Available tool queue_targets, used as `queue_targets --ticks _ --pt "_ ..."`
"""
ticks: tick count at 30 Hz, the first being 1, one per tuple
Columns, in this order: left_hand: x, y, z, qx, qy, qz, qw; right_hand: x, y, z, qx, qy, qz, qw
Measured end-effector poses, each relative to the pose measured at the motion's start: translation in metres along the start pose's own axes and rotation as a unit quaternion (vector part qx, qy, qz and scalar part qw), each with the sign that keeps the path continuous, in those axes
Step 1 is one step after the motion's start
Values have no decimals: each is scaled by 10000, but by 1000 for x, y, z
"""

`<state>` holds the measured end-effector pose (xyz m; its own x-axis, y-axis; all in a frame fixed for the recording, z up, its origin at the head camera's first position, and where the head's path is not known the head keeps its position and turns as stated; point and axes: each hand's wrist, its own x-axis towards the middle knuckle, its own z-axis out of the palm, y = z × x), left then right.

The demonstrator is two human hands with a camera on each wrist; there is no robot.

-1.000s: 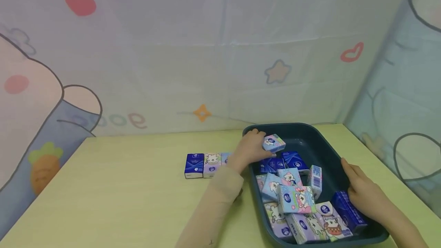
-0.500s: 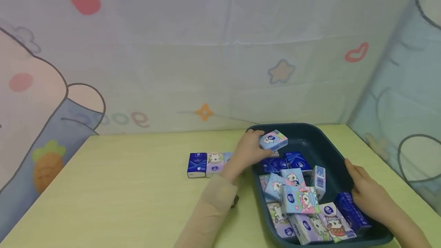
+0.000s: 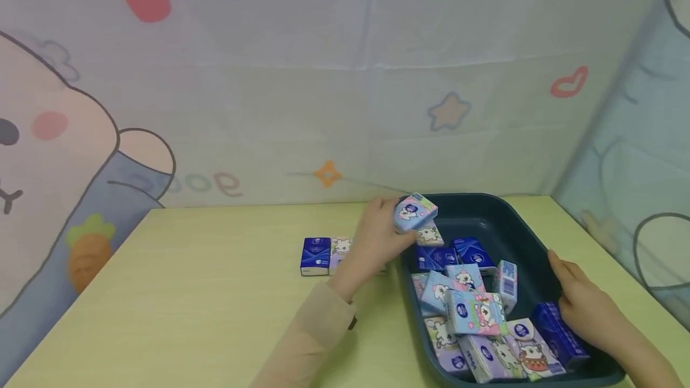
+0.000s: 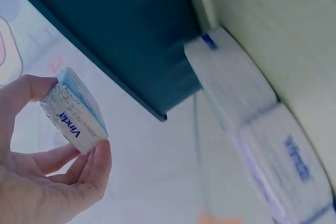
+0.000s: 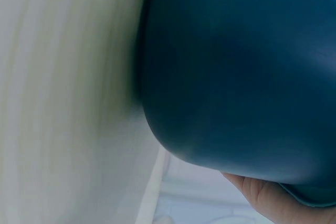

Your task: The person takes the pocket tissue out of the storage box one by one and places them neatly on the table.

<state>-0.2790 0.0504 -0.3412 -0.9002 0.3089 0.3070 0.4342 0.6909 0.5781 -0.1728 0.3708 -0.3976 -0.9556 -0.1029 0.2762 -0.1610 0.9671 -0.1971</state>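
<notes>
My left hand (image 3: 374, 238) pinches a small light-blue tissue pack (image 3: 414, 213) between thumb and fingers, above the back left corner of a dark teal plastic bin (image 3: 520, 250). In the left wrist view the pack (image 4: 76, 114) shows its white "Vinda" side, apart from the bin wall. My right hand (image 3: 590, 310) grips the bin's right rim; the right wrist view shows only part of that hand (image 5: 270, 200) below the bin's outer wall. Several more tissue packs lie jumbled in the bin, among them a light-blue pack (image 3: 477, 313) on top and a dark blue pack (image 3: 560, 334) by the right wall.
Left of the bin, a row of tissue packs stands on the pale yellow table (image 3: 226, 292), starting with a dark blue pack (image 3: 315, 256) and a lilac pack (image 3: 339, 250). My left hand and forearm cover the rest. A cartoon-printed curtain (image 3: 269, 76) hangs behind.
My left hand has lifted the light-blue tissue pack up and leftwards towards the bin's left rim, uncovering a pack beneath. My right hand stays on the rim. The head view has shifted slightly.
</notes>
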Motion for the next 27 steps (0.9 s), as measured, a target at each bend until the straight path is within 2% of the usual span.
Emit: queue_targets --ticks 5,13,17,27 --pt "-8 -8 -7 -47 62 -227 9997 1 1 0 14 -35 34 10000" --pt "-17 -20 -13 243 77 -211 9995 -2 6 3 10 139 -27 9999" --pt "-23 -27 -18 337 75 -303 9989 -2 10 5 -17 131 10 9999" --pt "-35 -57 -37 685 240 -531 9960 -1 10 6 -47 124 12 9999"
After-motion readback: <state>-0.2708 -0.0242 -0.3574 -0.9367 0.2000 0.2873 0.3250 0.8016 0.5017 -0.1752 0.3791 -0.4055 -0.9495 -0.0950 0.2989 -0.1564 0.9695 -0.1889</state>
